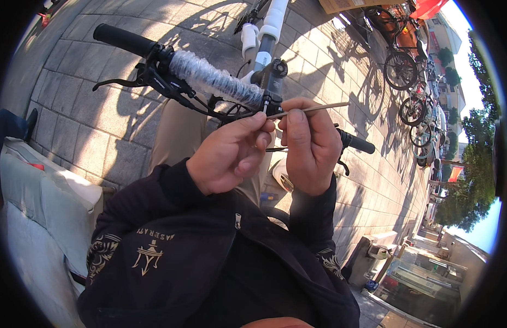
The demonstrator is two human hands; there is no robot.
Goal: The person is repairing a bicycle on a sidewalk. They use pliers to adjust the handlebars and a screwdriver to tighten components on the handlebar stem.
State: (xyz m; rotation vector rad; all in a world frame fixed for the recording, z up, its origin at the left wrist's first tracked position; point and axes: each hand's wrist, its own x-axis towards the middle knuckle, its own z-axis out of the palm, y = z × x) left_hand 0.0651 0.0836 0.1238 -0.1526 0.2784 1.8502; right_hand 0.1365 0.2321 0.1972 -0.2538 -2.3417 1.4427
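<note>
My right hand (311, 145) pinches a thin brown rod (332, 105) between thumb and fingers, and its long end sticks out to the right. The rod's other end reaches the fingertips of my left hand (231, 153). That hand is closed in a pinch of thumb and forefinger; a small pale sliver shows above the fingertips, too small to name. Just beyond both hands is a bicycle handlebar (209, 76) wrapped in clear plastic, with a black grip (122, 39) and brake lever (114, 83) on the left. The black stem (274, 79) is partly behind my fingers.
The white bicycle frame (274, 22), partly in foam wrap, runs away from me. The handlebar's right grip (358, 143) is beside my right wrist. A worn padded seat (51, 197) stands at my left. Several parked bicycles (401, 71) line the paving (319, 71) at right.
</note>
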